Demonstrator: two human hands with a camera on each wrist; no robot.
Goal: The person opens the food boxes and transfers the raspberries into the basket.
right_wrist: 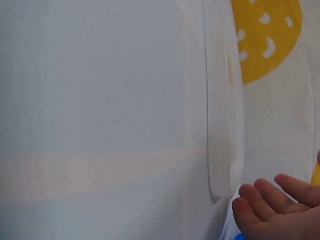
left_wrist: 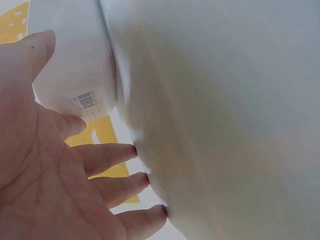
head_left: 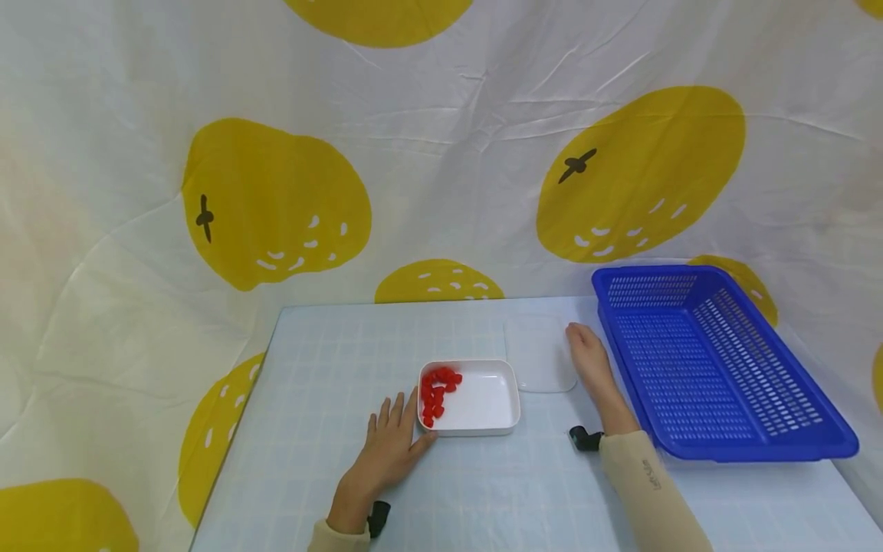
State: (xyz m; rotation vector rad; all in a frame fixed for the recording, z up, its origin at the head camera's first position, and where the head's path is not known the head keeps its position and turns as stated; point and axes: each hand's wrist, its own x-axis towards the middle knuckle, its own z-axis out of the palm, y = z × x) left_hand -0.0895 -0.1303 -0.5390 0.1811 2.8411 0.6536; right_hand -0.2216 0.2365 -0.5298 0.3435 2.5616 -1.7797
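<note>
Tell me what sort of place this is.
Probably a makeshift indoor work spot: a sheet printed with yellow fruit-like shapes hangs behind a pale blue table, where a white dish sits.

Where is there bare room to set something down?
Free: the table left of the left hand; behind the white tray, left of the clear lid; and in front of the tray, between the beige sleeves. Crowded: the tray's left side, holding red pieces, and from the lid past the right hand to the perforated blue basket.
</note>
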